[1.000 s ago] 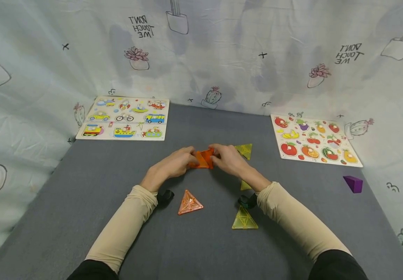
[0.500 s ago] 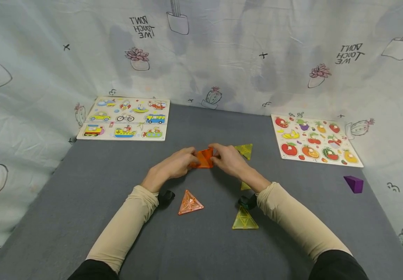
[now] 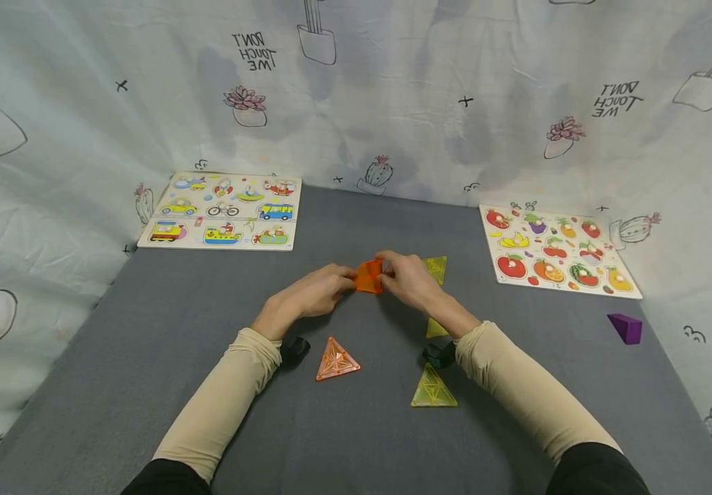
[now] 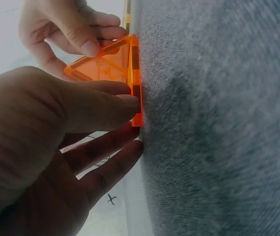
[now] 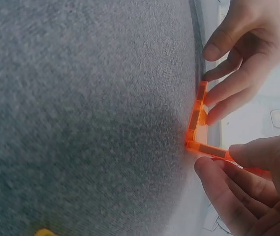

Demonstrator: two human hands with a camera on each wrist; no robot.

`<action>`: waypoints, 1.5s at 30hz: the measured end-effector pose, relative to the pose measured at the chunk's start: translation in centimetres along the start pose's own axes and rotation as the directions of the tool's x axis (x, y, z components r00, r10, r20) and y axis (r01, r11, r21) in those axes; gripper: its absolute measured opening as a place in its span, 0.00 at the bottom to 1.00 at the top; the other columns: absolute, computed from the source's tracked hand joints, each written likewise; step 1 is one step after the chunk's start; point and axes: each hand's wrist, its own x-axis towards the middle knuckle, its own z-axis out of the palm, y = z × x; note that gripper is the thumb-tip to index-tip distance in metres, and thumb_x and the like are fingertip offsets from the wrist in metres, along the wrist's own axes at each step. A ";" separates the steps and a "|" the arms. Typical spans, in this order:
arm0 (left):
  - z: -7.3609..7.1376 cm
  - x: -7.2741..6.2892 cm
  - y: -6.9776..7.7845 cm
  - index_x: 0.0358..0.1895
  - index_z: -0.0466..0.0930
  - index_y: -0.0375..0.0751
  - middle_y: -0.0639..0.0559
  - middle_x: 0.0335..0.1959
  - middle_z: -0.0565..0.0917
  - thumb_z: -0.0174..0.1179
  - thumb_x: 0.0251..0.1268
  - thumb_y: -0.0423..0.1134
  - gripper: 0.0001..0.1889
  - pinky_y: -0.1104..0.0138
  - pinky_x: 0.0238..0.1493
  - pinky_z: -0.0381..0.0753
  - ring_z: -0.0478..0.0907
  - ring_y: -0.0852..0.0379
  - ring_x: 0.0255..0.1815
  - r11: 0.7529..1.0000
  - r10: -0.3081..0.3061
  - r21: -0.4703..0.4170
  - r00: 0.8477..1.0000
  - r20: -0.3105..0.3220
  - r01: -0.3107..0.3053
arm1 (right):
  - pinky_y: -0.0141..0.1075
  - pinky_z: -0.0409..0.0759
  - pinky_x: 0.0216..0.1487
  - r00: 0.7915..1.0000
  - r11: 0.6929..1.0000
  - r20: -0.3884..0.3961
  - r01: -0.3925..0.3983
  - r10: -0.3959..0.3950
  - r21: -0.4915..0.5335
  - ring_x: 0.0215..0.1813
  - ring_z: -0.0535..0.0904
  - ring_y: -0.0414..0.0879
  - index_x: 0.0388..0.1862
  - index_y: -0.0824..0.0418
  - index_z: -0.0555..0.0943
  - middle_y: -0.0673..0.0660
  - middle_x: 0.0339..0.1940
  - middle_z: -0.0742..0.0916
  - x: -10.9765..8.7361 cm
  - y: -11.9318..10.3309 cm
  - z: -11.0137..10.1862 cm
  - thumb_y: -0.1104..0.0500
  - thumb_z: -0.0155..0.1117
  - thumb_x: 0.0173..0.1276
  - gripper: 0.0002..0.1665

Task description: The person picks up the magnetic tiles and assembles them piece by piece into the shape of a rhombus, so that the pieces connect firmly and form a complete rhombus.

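Two orange magnetic tiles stand close together between the hands. One, the flat orange tile (image 5: 197, 110), lies on the cloth, its shape partly covered by fingers. Against its right end rises a triangular orange tile (image 4: 111, 63), tilted up so the two make an L in the right wrist view. The left hand (image 3: 315, 290) holds the flat tile at its left end, thumb and fingers curled about it. Between thumb and fingers, the right hand (image 3: 410, 278) pinches the upper part of the raised tile. Nearer the person lies an orange-pink triangular tile (image 3: 336, 360).
Yellow triangular tiles lie beyond the right hand (image 3: 436, 267), under the right forearm (image 3: 435, 328) and nearer the person (image 3: 433, 388). A vehicle picture board (image 3: 219, 212) sits back left, a fruit board (image 3: 560, 251) right. A purple wedge block (image 3: 626, 328) lies near the right edge.
Both hands have shifted slightly right, the left more than the right. Less of the orange tiles shows between them now. The other tiles and boards stay put; the head view has tilted a little.
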 end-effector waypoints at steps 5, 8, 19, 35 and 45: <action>0.0 -0.1 0.0 0.52 0.84 0.38 0.42 0.58 0.80 0.59 0.62 0.25 0.16 0.55 0.63 0.74 0.77 0.45 0.57 1.000 0.011 0.011 1.000 -0.005 -0.011 | 0.37 0.84 0.32 1.000 1.000 -0.005 -0.003 0.004 0.003 0.33 0.87 0.49 0.63 0.66 0.76 0.64 0.40 0.90 0.1 0.1 0.1 0.64 0.63 0.68 0.25; 0.0 0.0 0.0 0.48 0.86 0.38 0.42 0.54 0.81 0.59 0.63 0.25 0.13 0.55 0.61 0.76 0.78 0.46 0.54 0.999 0.030 -0.010 0.999 -0.013 -0.031 | 0.38 0.85 0.34 1.000 1.000 -0.008 0.005 -0.005 -0.011 0.35 0.87 0.51 0.63 0.66 0.75 0.65 0.43 0.89 0.2 0.1 0.3 0.64 0.63 0.68 0.25; -0.3 0.1 -0.4 0.44 0.86 0.37 0.45 0.49 0.84 0.57 0.66 0.26 0.10 0.57 0.60 0.77 0.80 0.50 0.52 0.994 0.055 -0.095 0.998 -0.011 -0.055 | 0.40 0.86 0.37 0.999 1.000 -0.030 0.012 -0.012 0.029 0.41 0.88 0.55 0.57 0.67 0.79 0.66 0.45 0.88 0.4 -0.2 0.5 0.65 0.62 0.69 0.17; -0.6 0.2 0.2 0.47 0.87 0.42 0.51 0.46 0.88 0.53 0.69 0.26 0.14 0.60 0.55 0.80 0.83 0.55 0.49 0.970 0.072 -0.236 0.996 0.060 -0.056 | 0.38 0.85 0.36 1.000 0.999 -0.008 -0.009 0.009 0.043 0.38 0.87 0.50 0.53 0.67 0.83 0.63 0.44 0.89 0.8 0.1 0.8 0.64 0.58 0.72 0.14; -0.3 0.1 0.0 0.53 0.85 0.41 0.40 0.55 0.75 0.55 0.68 0.28 0.15 0.55 0.58 0.74 0.73 0.45 0.54 0.990 -0.037 -0.141 0.991 -0.127 0.019 | 0.34 0.81 0.32 0.999 0.997 0.026 0.024 -0.026 0.078 0.34 0.85 0.46 0.52 0.66 0.83 0.63 0.44 0.89 0.8 0.3 0.8 0.64 0.58 0.72 0.14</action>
